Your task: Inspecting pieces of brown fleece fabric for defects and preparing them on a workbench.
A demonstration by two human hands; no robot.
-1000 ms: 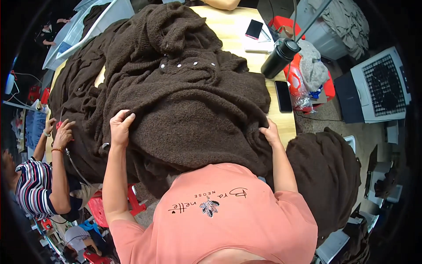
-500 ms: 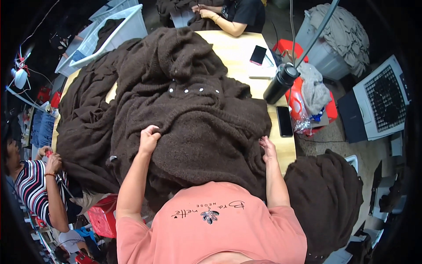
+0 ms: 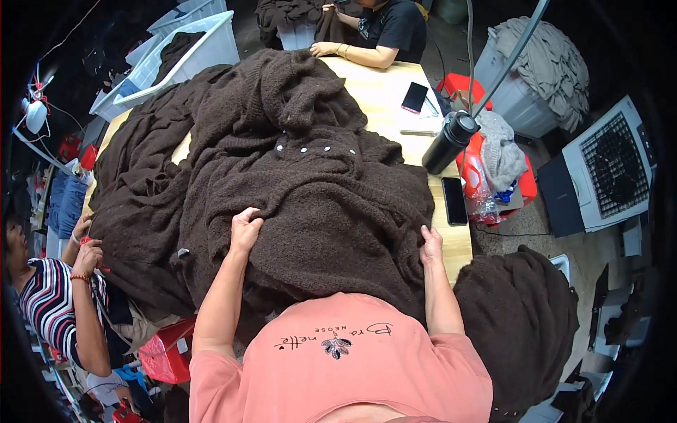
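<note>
A dark brown knitted garment lies spread on the table in front of me, its near edge against my body. My left hand is closed, pinching a fold at the garment's left side. At its right side my right hand has its fingers bent together on the fabric edge. Between the hands the cloth is fairly smooth. Several small white buttons show in a row farther up. More brown knitwear is heaped beyond and to the left, running into the garment so that their borders are hard to tell.
A black bottle and a phone stand and lie at the table's right; another phone lies farther back. A brown heap sits at right. Co-workers occupy the left side and far edge.
My left hand has shifted slightly right and down along the fold. My right hand has moved slightly down, its fingers drawing in on the cloth. The far co-worker has lifted some brown cloth.
</note>
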